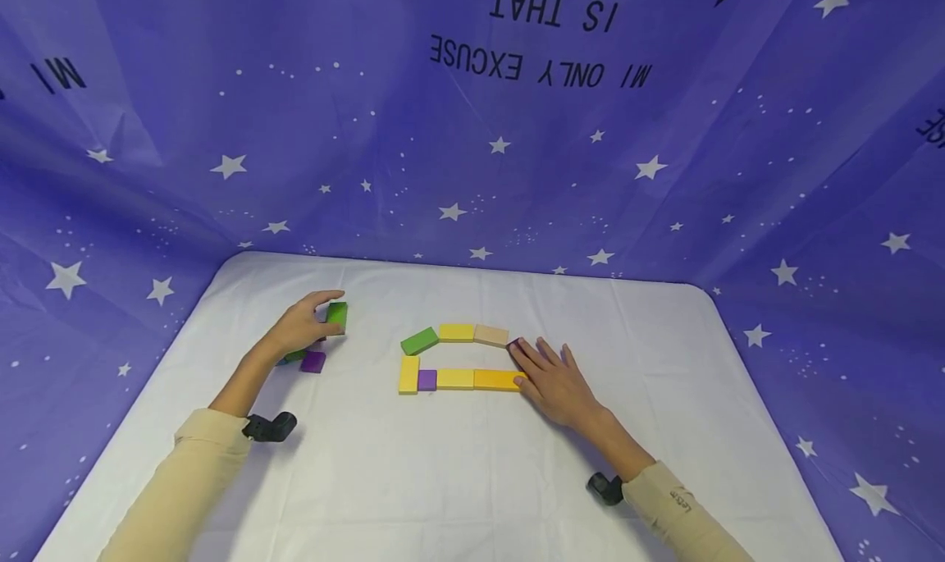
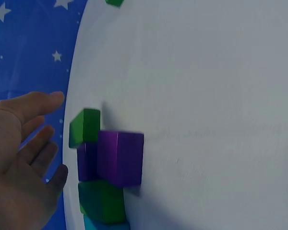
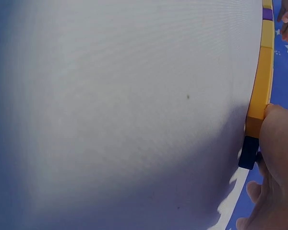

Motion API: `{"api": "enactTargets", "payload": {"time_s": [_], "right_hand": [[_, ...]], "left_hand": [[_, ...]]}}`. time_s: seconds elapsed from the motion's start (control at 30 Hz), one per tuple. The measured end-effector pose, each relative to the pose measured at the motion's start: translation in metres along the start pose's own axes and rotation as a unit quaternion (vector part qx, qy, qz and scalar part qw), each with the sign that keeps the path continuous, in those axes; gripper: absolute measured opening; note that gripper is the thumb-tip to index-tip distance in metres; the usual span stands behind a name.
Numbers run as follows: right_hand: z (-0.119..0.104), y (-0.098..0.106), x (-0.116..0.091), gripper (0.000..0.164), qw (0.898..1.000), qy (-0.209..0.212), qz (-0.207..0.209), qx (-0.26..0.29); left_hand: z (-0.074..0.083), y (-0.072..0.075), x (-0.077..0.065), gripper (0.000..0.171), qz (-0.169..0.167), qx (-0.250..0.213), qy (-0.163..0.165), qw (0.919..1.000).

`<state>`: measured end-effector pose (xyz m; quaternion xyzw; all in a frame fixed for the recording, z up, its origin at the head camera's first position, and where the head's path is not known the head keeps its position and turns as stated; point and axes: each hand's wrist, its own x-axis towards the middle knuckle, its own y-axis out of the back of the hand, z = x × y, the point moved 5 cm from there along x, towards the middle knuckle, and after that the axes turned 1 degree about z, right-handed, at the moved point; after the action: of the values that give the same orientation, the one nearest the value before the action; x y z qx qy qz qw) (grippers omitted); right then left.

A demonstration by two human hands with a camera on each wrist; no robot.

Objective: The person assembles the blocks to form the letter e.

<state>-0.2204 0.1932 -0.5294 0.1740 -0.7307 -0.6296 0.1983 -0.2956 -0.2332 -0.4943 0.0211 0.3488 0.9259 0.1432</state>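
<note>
My left hand (image 1: 301,326) is beside a small group of blocks at the left, thumb and fingers apart. In the left wrist view it stands just beside a green block (image 2: 89,125) and a purple block (image 2: 120,158), with another green block (image 2: 103,203) nearer. My right hand (image 1: 557,386) lies spread at the right end of a ring of blocks. Its fingertips overlap a purple block (image 1: 514,344), and the thumb rests at the end of an orange block (image 1: 496,380). In the right wrist view a dark block (image 3: 248,154) sits under that hand.
The ring also has a green block (image 1: 419,340), yellow blocks (image 1: 456,333), a tan block (image 1: 491,335) and a small purple block (image 1: 426,380). A white cloth (image 1: 443,480) covers the table, and a starry purple-blue curtain (image 1: 413,176) stands around it.
</note>
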Motion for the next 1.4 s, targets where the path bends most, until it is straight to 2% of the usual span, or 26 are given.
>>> {"api": "enactTargets", "payload": {"time_s": [0.13,0.27,0.5,0.87,1.03,1.23,1.4], "right_hand": [[0.0,-0.001,0.0,0.058,1.0,-0.003,-0.006,0.001],[0.0,0.0,0.0,0.058,1.0,-0.003,-0.005,0.001],[0.0,0.001,0.0,0.057,1.0,-0.002,0.0,0.001],[0.001,-0.002,0.0,0.058,1.0,-0.001,0.001,0.001],[0.0,-0.002,-0.001,0.058,1.0,0.0,0.002,0.001],[0.001,-0.002,-0.001,0.058,1.0,0.001,0.008,0.0],[0.001,-0.002,-0.001,0.058,1.0,0.0,0.005,-0.003]], "left_hand": [[-0.011,0.002,0.003,0.069,-0.029,-0.003,0.015,0.9995],[-0.019,0.002,0.004,0.074,-0.043,-0.004,0.022,0.9988],[-0.026,0.002,0.006,0.075,-0.046,0.027,0.038,0.9979],[-0.027,0.002,0.008,0.069,-0.023,0.036,0.034,0.9985],[-0.018,0.0,0.005,0.068,0.0,0.04,0.015,0.9991],[0.006,-0.01,-0.004,0.068,0.025,0.05,-0.026,0.9981],[0.025,-0.022,-0.013,0.068,0.039,0.036,-0.036,0.998]]}}
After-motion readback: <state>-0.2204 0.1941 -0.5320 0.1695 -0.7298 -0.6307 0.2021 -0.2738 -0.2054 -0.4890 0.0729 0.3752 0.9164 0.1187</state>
